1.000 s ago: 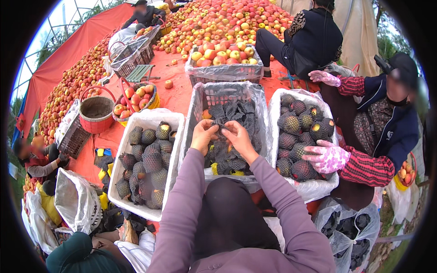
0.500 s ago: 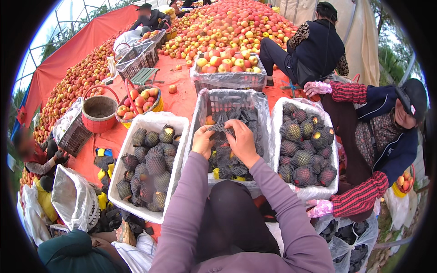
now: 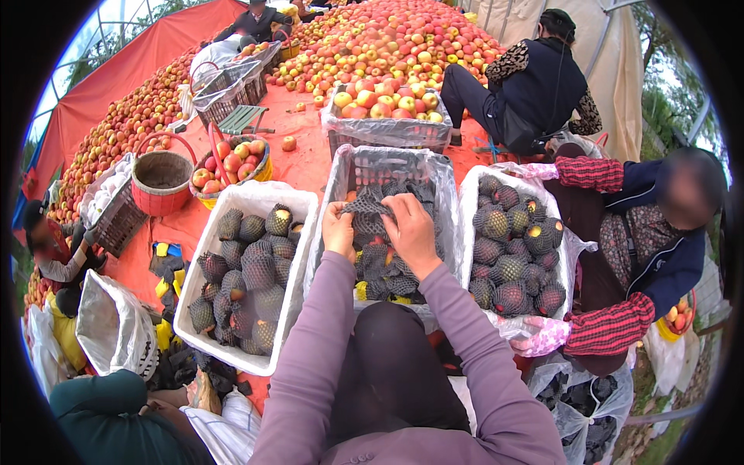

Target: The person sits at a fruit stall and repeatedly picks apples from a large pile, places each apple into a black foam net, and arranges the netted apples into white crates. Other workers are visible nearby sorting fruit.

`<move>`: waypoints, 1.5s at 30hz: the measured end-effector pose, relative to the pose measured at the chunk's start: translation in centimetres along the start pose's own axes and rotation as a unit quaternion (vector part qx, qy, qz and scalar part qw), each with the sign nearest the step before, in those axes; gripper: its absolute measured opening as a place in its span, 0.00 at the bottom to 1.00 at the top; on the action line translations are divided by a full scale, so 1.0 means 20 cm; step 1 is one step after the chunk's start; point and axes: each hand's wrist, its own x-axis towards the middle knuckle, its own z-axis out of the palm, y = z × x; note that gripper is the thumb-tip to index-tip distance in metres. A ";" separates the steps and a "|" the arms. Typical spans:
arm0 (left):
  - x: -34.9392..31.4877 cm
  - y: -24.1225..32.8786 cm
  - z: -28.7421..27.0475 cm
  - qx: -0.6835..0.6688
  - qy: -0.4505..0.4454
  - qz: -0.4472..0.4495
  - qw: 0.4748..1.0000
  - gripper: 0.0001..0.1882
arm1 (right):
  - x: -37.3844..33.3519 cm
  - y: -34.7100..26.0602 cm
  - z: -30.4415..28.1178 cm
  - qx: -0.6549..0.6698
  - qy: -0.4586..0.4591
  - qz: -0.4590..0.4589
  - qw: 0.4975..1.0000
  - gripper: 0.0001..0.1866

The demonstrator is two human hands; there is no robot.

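Between my two hands is a dark foam net sleeve (image 3: 367, 202), stretched out above a dark crate (image 3: 453, 221) lined with clear plastic. My left hand (image 3: 339, 232) pinches its left end, and my right hand (image 3: 412, 234) has closed fingers on its right end. Below, the crate holds a loose heap of black net sleeves (image 3: 391, 271) with some yellow pieces among them. A few apples show at its far left, partly hidden by my left hand and the net.
White boxes of netted apples flank the crate, one on the left (image 3: 215, 351) and one on the right (image 3: 570, 267). A co-worker's pink-gloved hand (image 3: 540, 336) is at the right box's near corner. Beyond stands a crate of bare apples (image 3: 387, 133); baskets (image 3: 164, 198) sit on the orange sheet.
The net sleeve is spread wider and higher between my fingers. The view has shifted slightly. The co-worker at right has turned the head, and both gloved hands have moved toward the right box.
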 end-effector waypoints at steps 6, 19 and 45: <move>0.02 -0.03 -0.02 0.131 0.005 0.137 0.982 0.06 | 0.02 -0.05 -0.02 -0.101 -0.050 -0.290 0.950 0.07; -0.07 0.02 0.06 0.393 0.039 0.304 0.867 0.11 | 0.09 -0.01 -0.02 0.662 -0.163 0.371 0.630 0.17; 0.04 0.01 -0.05 -0.120 0.043 -0.044 0.991 0.14 | 0.05 0.15 0.02 0.716 -0.054 0.403 0.567 0.10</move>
